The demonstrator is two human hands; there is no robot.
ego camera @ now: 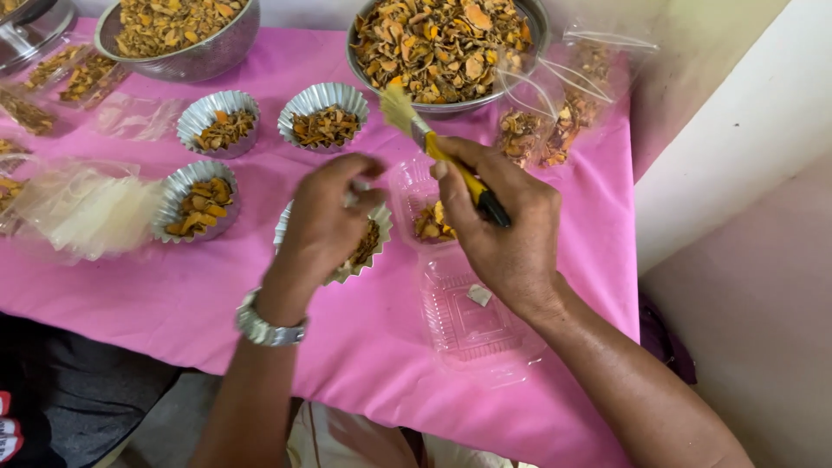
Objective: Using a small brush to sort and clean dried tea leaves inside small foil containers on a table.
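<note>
- The right hand (507,230) was in the centre of the frame, a little to the right, and its fingers were closed around a small brush (442,156) with a yellow and black handle.
- The bristles of the brush pointed to the upper left, toward the rim of the big metal bowl (530,17) at the top centre, which was full of dried orange and yellow slices.
- The left hand (325,217) was in the centre of the frame, with a metal wristwatch (267,328) on the wrist. Its fingertips were pressed together in a pinch; what they pinched I could not tell.
- Under the left hand stood a fluted foil cup (374,247) with dried slices inside, and the hand covered most of it.
- A clear plastic clamshell box (472,325) lay open just right of this cup, partly below the right hand. One half held a few dried slices (431,224); the other half, lower in the frame, held a small pale square piece (479,295).
- Three more foil cups with slices stood at the upper left of the hands: one (218,121), a second (323,115), and a third (198,201) lower left.
- All things rested on a pink tablecloth (364,347).
- A second metal bowl (186,35) was at the top left, and clear plastic bags (559,113) with slices lay at the upper right.
</note>
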